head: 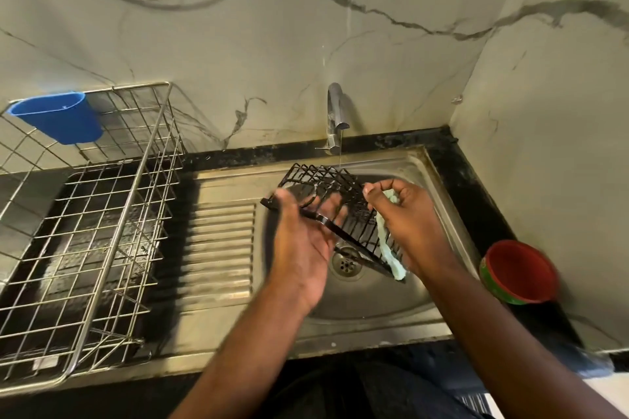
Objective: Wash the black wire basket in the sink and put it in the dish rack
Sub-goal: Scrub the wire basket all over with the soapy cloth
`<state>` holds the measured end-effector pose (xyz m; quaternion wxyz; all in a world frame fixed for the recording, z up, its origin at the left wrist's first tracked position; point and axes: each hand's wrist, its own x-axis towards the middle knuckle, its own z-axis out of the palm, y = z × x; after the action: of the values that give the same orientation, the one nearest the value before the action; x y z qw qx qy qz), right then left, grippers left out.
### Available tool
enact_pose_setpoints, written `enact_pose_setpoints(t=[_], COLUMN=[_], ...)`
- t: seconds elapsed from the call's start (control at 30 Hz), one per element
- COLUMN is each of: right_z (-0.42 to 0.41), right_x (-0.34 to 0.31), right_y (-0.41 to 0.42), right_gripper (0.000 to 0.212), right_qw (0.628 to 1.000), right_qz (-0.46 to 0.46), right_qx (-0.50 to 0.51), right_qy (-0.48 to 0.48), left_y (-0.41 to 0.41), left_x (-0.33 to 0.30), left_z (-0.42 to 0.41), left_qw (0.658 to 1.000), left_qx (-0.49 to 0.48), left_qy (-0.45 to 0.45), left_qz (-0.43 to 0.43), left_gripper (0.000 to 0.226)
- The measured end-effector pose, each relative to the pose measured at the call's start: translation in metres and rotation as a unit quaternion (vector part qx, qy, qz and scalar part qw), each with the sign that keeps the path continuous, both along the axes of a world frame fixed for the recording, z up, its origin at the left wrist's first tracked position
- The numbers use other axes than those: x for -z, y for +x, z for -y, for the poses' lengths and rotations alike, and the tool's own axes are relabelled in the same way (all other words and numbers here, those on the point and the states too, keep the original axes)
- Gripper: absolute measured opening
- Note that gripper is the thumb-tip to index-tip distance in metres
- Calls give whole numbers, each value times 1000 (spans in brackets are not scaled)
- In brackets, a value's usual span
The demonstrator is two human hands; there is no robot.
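Holding the black wire basket (pixel 335 211) tilted over the sink (pixel 439 211), the left hand (pixel 303 241) cups its rim with loosely curled fingers, keeping it beneath the tap's (pixel 335 119) thin stream. The right hand (pixel 405 218) pinches a pale cloth (pixel 388 245) against the wires, seemingly for scrubbing; the dish rack (pixel 92 231) waits on the surface, left.

One head camera, looking steeply down over the sink from close above.

I have a single wide-angle view, so nothing overlaps with another. It faces forward and down toward the wall, near enough that both forearms run in from the bottom edge. My left hand (pixel 301 231) and right hand (pixel 405 214) sit just right of centre; the sink (pixel 357 303) lies directly beneath them, the tap (pixel 335 119) beyond them, the dish rack (pixel 92 231) far off to the left hand's outer side.
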<state>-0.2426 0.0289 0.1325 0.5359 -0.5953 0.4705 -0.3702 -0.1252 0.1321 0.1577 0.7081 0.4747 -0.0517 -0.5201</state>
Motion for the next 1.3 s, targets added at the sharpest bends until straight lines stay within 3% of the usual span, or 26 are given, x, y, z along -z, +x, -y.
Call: enact_pose_setpoints(t=[0.13,0.27,0.33,0.4,0.5,0.57,0.7,0.83,0.97,1.1,1.23,1.3], right_z=[6,6,4,2,-6,-8,-5,-7,-12,-14,-13,-14], right_x=[-6,-22,-28,-36,-51,-53,-27,-7,-4,-3,-8,-17], right_y=[2,-6,-10,-13,-13,-9,-12,-27,-30,-28,-27,-25], right_gripper=[18,18,34,40,31,24,19,44,70,75,39,34], right_qw=[995,976,955,958,985,978,934,874,813,814,861,866], right_qz=[-77,-175,-234,-202,-37,15,-100,-183,-274,-281,-212,-213], right_qx=[17,-40,-68,-57,-82,-129,-186,-234,-204,-194,-185,-168], right_qy=[-62,-122,-171,-196,-151,-164,-287,-385,-472,-470,-424,-419], left_y=[-25,-19,-14,-10,-12,-14,-13,-5,-6,-7,-7,-7], left_x=[2,4,7,11,15,16,17,18,18,17,19,20], left_z=[-4,1,3,2,0,-1,1,1,0,1,0,-1], left_qw=[991,995,997,998,997,997,998,998,998,997,996,996], left_qx=[113,83,74,65,67,68,62,45,44,40,44,56], left_qy=[32,19,20,26,24,15,-28,-51,-49,-57,-61,-59], left_qz=[65,49,28,-1,-21,-25,-7,1,16,26,42,47], left_gripper=[41,30,29,29,25,23,24,24,25,22,28,30])
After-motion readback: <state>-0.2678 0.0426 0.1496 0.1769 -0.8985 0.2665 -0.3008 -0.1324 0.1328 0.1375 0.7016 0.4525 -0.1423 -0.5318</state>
